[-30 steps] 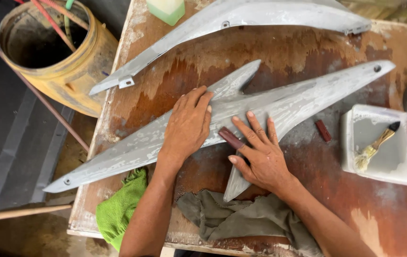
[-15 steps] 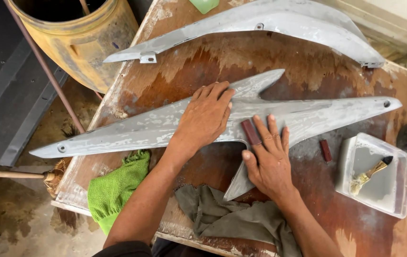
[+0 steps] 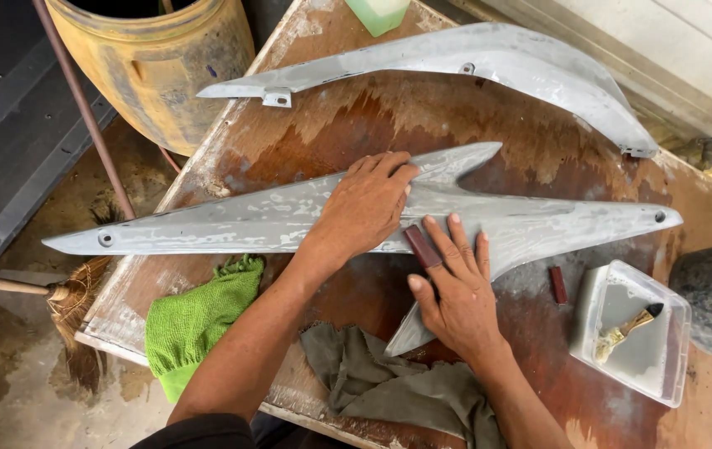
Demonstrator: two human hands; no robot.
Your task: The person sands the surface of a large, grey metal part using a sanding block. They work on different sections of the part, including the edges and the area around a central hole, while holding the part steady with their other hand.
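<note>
Hands are working on a long grey panel [image 3: 231,223], a pointed, fin-shaped piece lying across the worn brown counter [image 3: 348,125] with its narrow tip sticking out past the left edge. The left hand [image 3: 366,206] is lying flat and open on the middle of the panel, palm down, gripping nothing. The right hand [image 3: 456,293] is resting just beside it with fingers spread, pressing a small dark red block [image 3: 422,247] against the panel under its index finger. A second dark red block [image 3: 557,284] is lying on the counter near the panel's lower edge. To the right, a clear rectangular plastic tray [image 3: 664,366] is holding a small brush [image 3: 627,329] with a pale handle and dark bristles. A second grey curved panel [image 3: 472,62] is lying along the far side of the counter. A green cloth [image 3: 194,320] is hanging over the near edge, and a grey-brown rag [image 3: 398,387] is lying crumpled between the forearms. A yellow drum [image 3: 156,58] is standing on the floor at upper left, with a broom [image 3: 65,303] lying below it
</note>
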